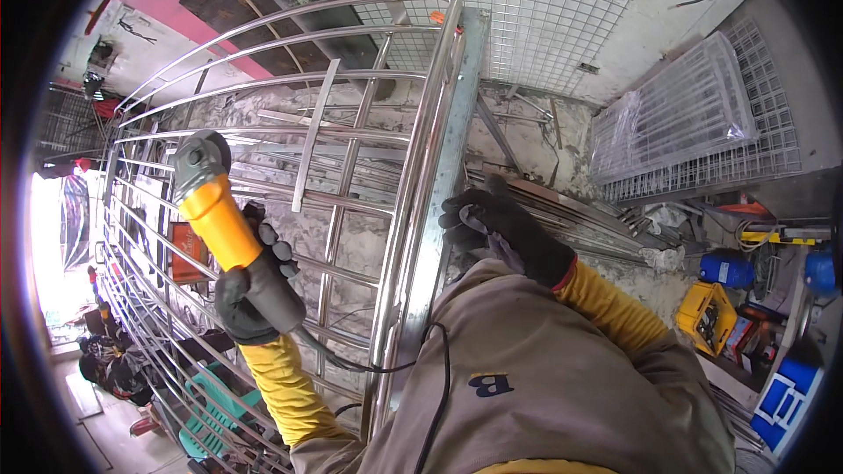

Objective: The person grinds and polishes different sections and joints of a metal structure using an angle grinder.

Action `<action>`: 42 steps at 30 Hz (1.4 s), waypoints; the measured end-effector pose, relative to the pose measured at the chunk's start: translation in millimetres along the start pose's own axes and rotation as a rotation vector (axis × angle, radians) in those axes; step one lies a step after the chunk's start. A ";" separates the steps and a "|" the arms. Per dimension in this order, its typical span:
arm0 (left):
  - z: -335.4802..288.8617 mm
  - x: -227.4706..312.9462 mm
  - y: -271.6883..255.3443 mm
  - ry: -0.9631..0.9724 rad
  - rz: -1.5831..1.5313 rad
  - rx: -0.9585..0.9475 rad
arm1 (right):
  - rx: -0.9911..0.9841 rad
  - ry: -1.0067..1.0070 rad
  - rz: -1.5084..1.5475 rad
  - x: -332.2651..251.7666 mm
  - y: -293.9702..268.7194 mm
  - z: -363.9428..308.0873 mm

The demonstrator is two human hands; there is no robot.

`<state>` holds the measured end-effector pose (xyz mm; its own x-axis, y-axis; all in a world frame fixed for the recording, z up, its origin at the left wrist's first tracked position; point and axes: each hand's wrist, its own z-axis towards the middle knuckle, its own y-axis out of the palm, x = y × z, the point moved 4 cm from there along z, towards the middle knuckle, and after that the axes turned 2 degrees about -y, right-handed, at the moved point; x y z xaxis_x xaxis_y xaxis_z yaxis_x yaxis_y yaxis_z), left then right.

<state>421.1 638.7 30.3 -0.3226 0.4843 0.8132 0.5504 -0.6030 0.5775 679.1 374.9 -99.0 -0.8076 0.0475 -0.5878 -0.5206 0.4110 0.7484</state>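
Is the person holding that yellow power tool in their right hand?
No, the gloved left hand is wrapped around the yellow power tool, while the right hand is over by the metal beam.

You have open air above the tubular metal frame [411, 180] for your left hand [239, 305] and grinder [224, 224], but rails [386, 75] and a flat strip [316, 136] obstruct the way down, and the black cord [369, 370] crosses the frame's right side.

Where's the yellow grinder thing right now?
In the head view, the yellow grinder is left of centre, gripped in the person's gloved left hand, with the shiny metal frame behind it.
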 end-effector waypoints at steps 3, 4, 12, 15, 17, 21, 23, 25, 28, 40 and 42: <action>9.5 -0.6 4.5 -0.071 0.095 0.017 | -0.050 -0.030 -0.108 -17.7 8.1 4.7; 10.0 -7.8 0.0 -0.100 -0.001 0.031 | -0.051 -0.030 -0.155 -22.8 10.4 5.9; 50.9 -38.3 2.5 -0.187 0.051 0.099 | 0.079 -0.022 -0.360 -73.7 -13.3 46.8; 76.0 -41.3 8.3 -0.229 0.110 0.167 | 0.078 0.027 -0.250 -92.0 -38.6 78.7; 94.2 -48.0 12.6 -0.342 0.058 0.191 | 0.096 0.088 -0.236 -100.0 -45.7 100.2; 133.8 -59.7 18.4 -0.485 -0.014 0.144 | -0.119 0.394 -0.285 -114.9 -40.8 129.5; 155.5 -68.4 26.8 -0.554 0.029 0.222 | -0.381 0.373 -0.516 -112.7 -43.9 141.9; 165.3 -79.7 29.6 -0.665 0.063 0.189 | -0.385 0.447 -0.227 -116.5 -47.4 145.6; 169.9 -92.6 41.6 -0.784 0.058 0.244 | -0.700 0.230 -0.965 -165.6 -32.3 161.0; 179.7 -144.6 47.9 -1.088 -0.034 -0.006 | 0.091 -0.438 -0.834 -309.0 -36.4 281.2; 180.3 -143.7 48.1 -1.108 -0.023 0.011 | 0.051 -0.448 -1.168 -307.8 -19.0 292.6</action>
<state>632.8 654.5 -71.8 0.5316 0.7978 0.2844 0.5618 -0.5835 0.5865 1018.6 618.9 -22.1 0.2990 -0.0674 -0.9519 -0.8422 0.4503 -0.2964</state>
